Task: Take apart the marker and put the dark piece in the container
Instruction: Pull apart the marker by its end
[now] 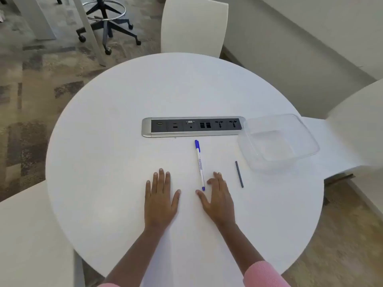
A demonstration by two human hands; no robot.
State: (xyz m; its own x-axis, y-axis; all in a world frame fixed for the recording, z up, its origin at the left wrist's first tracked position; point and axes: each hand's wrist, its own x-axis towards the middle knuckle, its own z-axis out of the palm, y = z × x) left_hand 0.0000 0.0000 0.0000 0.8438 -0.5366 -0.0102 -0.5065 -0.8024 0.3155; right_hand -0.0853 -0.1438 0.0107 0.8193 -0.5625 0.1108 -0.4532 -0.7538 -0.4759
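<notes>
The round white tabletop fills the middle of the frame, and at its right edge stands the clear container, open on top, we think to receive the piece easily. At lower centre our left hand lies flat with fingers spread. Our right hand is also spread and holds nothing, its thumb just beside the lower end of the blue-and-white marker. The thin dark piece lies between marker and container, not yet inside.
</notes>
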